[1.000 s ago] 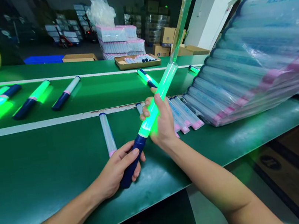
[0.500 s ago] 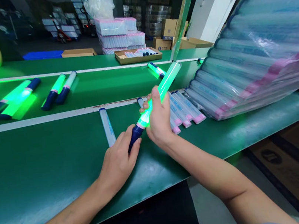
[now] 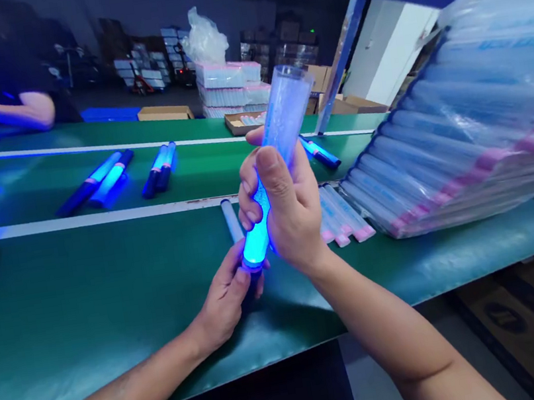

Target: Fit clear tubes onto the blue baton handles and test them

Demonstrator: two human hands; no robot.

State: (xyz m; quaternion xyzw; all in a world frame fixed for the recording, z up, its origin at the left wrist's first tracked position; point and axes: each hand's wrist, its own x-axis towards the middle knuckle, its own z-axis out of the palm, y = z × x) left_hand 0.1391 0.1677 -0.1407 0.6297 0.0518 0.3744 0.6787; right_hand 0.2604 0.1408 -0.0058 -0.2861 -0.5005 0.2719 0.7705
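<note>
A light stick (image 3: pixel 256 242) glows blue between my two hands, tilted with its clear tube end up and away from me. My left hand (image 3: pixel 228 293) is closed round its dark handle, which the fingers mostly hide. Higher up, my right hand (image 3: pixel 287 203) wraps the clear tube, thumb along the near side. Behind my left hand a single pale tube (image 3: pixel 232 220) lies on the green bench (image 3: pixel 112 303). Several pale tubes with pink ends (image 3: pixel 344 215) lie to the right of my right hand, partly covered by it.
A large plastic-wrapped stack of tubes (image 3: pixel 456 125) stands on the right. Glowing sticks (image 3: pixel 106 177) lie in pairs on the green strip beyond the white rail (image 3: pixel 74 222). Another person's arm (image 3: pixel 7 112) shows at upper left. A cardboard tray (image 3: pixel 236 124) stands at the back.
The stick's glow has turned from green to blue, as have the sticks on the strip. My hands have tipped the stick more upright, its tube end nearer me. The view has shifted.
</note>
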